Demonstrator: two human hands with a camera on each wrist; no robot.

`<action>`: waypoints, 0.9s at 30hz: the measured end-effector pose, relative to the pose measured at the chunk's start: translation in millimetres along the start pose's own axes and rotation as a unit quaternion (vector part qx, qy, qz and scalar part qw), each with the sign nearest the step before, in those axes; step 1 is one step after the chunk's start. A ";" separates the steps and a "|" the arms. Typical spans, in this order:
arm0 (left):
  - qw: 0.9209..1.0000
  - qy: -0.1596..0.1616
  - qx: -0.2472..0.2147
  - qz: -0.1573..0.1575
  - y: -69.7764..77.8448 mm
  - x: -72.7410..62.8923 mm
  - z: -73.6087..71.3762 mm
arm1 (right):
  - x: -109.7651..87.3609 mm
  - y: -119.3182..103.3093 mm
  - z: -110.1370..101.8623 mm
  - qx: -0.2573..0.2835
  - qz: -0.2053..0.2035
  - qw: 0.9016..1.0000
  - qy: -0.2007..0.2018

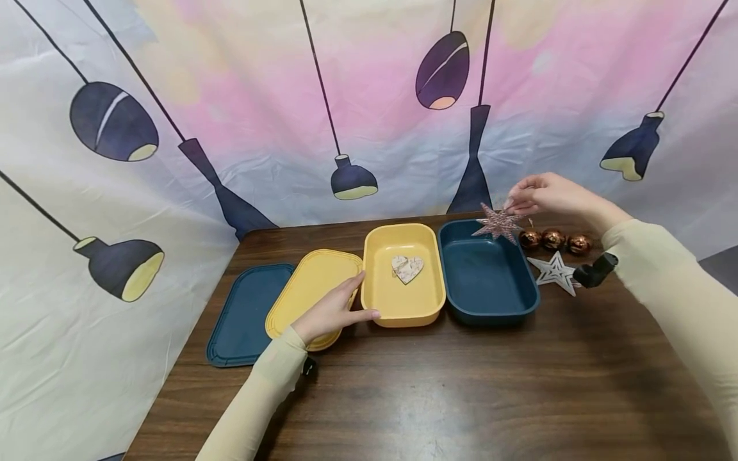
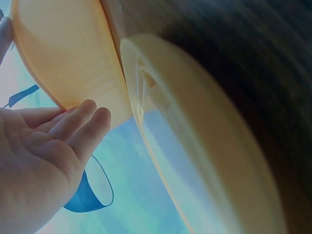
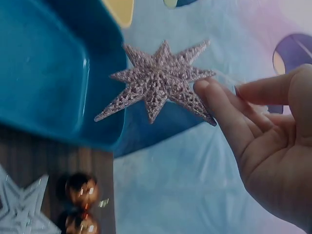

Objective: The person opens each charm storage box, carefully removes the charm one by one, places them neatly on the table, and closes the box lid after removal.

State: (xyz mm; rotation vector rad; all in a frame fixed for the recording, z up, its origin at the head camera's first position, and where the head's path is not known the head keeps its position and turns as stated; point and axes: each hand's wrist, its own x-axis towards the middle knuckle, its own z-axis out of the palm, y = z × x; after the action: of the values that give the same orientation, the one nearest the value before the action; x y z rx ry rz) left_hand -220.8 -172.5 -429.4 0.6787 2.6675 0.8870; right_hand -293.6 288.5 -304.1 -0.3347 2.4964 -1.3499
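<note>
Fingertips of the right hand (image 1: 544, 194) pinch a glittery pink star (image 1: 498, 223) by one of its points, holding it in the air over the far right corner of the blue tray (image 1: 487, 306); the right wrist view shows the star (image 3: 158, 83) clear of the tray's rim (image 3: 73, 134). The left hand (image 1: 333, 310) lies with its fingers straight and relaxed, resting on the yellow lid (image 1: 300, 288) and touching the near left edge of the yellow tray (image 1: 403, 314). Inside that yellow tray lies a pale heart (image 1: 407, 268). A blue lid (image 1: 242, 320) sits left of the yellow lid on the wooden desk (image 1: 461, 397). Right of the blue tray lie a white star (image 1: 555, 271) and, behind it, three copper baubles (image 1: 553, 240) in a row.
</note>
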 end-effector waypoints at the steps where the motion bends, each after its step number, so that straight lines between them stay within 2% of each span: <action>1: 1.000 0.001 0.000 0.000 0.0 0.3 -0.1 | -1.9 3.8 -3.5 0.006 0.005 1.000 0.005; 11: 1.000 0.000 0.001 0.001 1.2 1.1 0.8 | -27.3 43.6 -30.2 0.026 0.053 0.998 0.032; 18: 1.000 0.002 -0.003 -0.004 2.8 0.7 0.9 | -41.3 63.7 -39.4 0.090 0.076 0.993 0.023; 22: 1.000 0.005 -0.004 -0.004 3.3 1.0 1.2 | -48.4 74.9 -39.8 0.111 0.078 0.990 0.023; 27: 1.000 0.003 -0.002 -0.004 4.7 2.5 1.0 | -57.6 84.2 -38.9 0.130 0.069 0.988 0.049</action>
State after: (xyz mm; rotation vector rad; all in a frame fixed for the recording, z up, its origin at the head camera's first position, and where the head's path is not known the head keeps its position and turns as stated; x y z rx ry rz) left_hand -221.0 -167.5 -427.5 0.6646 2.6713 0.8946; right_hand -259.4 383.0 -346.7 -0.0390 2.3308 -1.6428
